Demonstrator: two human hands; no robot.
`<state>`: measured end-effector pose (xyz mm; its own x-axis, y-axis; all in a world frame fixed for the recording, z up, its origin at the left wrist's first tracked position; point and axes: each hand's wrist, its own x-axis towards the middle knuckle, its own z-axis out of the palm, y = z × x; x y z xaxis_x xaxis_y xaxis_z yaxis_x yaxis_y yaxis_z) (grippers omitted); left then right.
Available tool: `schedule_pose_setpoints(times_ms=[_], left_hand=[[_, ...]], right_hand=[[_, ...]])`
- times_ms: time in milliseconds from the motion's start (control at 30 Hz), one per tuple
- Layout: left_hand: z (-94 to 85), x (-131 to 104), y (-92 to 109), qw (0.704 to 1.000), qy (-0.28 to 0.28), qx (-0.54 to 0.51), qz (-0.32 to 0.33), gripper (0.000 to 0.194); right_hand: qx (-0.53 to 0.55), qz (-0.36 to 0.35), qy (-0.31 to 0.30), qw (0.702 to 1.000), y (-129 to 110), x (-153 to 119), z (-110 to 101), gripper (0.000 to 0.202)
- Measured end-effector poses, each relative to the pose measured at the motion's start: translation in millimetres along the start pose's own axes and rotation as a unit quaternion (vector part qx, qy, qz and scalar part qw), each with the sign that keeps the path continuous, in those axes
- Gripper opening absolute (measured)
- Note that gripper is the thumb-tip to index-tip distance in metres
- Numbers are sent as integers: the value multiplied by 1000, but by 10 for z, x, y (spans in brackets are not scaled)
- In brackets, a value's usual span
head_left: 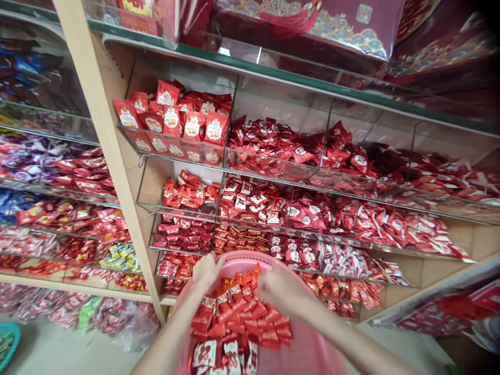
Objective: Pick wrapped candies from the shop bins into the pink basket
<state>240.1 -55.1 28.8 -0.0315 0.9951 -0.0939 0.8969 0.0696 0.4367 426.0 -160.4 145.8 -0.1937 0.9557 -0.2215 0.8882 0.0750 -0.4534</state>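
A pink plastic basket [308,349] is below me, with its far side close to the shelves. My left hand [206,272] is closed on the basket's far left rim. Over the right part of the basket, my right hand [279,289] is curled and slightly blurred. An orange-red packet edge pokes up at its fingertips; the rest of what it holds is hidden. Inside the basket lies a layer of red candy packets [238,307] with dark lettering on pale labels. White-and-red packets [232,357] printed with round red fruit lie at the near left.
Glass-fronted shelves [269,174] of red packets rise ahead, under a top shelf of purple gift boxes [312,31]. A wooden post [111,156] divides them from more candy shelves at left. Bagged sweets [97,315] and a teal basket [11,338] sit low at left.
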Motion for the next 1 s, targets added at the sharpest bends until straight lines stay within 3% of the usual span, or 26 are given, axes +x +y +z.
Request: schedule_pose_setpoints(times_ms=[67, 133, 233, 333, 600, 800, 1000], left_hand=[[4, 4, -7, 1000, -1, -3, 7, 53], [5, 3, -11, 1000, -3, -2, 8, 53], [7, -4, -15, 1000, -1, 1, 4, 53], [14, -6, -19, 1000, 5, -1, 7, 51], [28, 8, -35, 1000, 6, 5, 10, 53], [3, -5, -26, 1000, -3, 0, 3, 52], [-15, -17, -8, 1000, -5, 1, -1, 52]], right_hand=[[-130, -25, 130, 983, -42, 155, -497, 17], [-234, -25, 238, 942, -65, 328, -856, 18], [-362, -45, 306, 879, -32, 565, -1109, 16], [-426, -69, 315, 845, 67, 731, -1146, 16], [-477, -110, 312, 814, 260, 870, -1120, 22], [-461, -113, 395, 786, 310, 894, -1183, 20], [-367, -130, 528, 754, 368, 773, -1197, 22]])
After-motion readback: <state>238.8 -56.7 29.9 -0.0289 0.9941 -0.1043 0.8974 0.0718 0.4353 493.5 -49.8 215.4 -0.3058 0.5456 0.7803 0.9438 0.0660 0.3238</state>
